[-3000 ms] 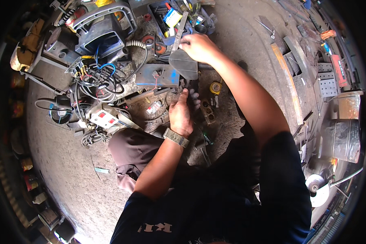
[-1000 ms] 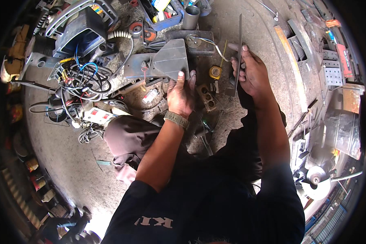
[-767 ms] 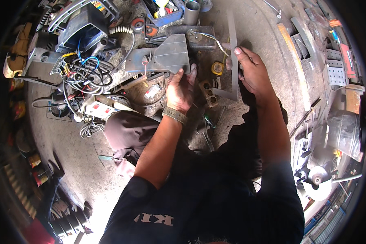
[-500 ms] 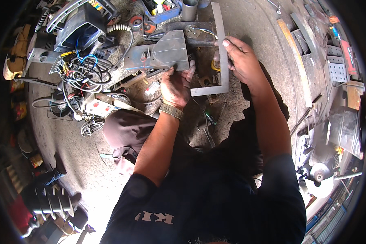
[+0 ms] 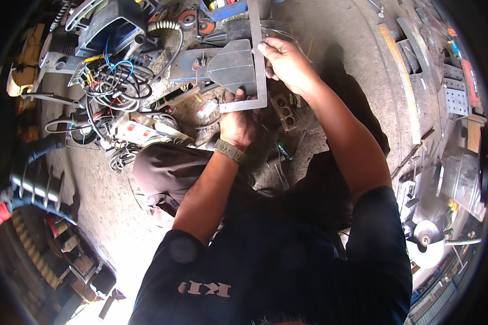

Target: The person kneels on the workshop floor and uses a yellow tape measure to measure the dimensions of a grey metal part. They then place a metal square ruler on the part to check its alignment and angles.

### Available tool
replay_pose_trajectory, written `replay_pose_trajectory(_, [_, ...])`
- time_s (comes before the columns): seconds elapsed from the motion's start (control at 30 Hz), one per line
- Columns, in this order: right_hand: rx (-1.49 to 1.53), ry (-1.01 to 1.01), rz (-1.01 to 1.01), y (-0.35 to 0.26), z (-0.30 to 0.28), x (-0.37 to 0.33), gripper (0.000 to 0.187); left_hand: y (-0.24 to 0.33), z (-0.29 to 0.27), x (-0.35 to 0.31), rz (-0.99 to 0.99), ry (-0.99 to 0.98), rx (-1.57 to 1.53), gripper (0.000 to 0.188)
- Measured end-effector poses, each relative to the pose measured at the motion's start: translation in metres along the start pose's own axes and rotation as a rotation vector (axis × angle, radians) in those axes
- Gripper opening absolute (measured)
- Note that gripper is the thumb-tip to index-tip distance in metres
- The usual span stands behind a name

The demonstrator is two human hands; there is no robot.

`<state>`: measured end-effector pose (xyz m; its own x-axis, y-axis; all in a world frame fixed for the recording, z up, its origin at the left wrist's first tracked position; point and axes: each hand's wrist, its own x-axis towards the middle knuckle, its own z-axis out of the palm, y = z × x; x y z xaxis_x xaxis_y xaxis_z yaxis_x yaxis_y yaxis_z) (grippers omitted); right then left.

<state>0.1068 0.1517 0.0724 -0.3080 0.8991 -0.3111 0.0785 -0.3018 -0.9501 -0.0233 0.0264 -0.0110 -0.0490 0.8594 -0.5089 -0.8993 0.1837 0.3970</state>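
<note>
A grey L-shaped steel square (image 5: 259, 70) lies against the right edge of a dark metal plate (image 5: 230, 65), its short arm crossing just below the plate's lower edge. My right hand (image 5: 290, 62) pinches the long arm of the square, thumb on its face. From beneath, my left hand (image 5: 237, 129) grips the lower edge of the plate; its fingers are partly hidden under the plate and square. Thin lines run across the plate's face, and its left part narrows onto a longer flat piece (image 5: 184, 64).
Tangled cables (image 5: 114, 89) and a power strip (image 5: 141, 129) lie left of my hands, near a dark machine housing (image 5: 114, 27). A blue bin (image 5: 226, 13) stands at the far side. A wooden strip (image 5: 400, 78) and perforated plate (image 5: 455, 89) lie right.
My right hand has brought the square leftward onto the plate's right edge; a gap showed there before. My left hand stays at the plate's lower edge, now partly behind the square.
</note>
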Motion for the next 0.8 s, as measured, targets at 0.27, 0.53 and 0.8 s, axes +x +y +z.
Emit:
replay_pose_trajectory(0.27, [-0.031,0.135,-0.001,0.032,0.012,0.006,0.036,-0.002,-0.014,-0.038,0.051,0.022,-0.033,0.030])
replay_pose_trajectory(0.53, [-0.052,0.136,0.051,0.038,0.018,0.005,0.035,0.006,-0.021,-0.044,0.010,-0.087,-0.132,0.030])
replay_pose_trajectory(0.8, [-0.069,-0.006,-0.106,0.058,0.007,0.017,0.029,-0.005,-0.030,-0.036,0.028,0.038,0.022,0.025])
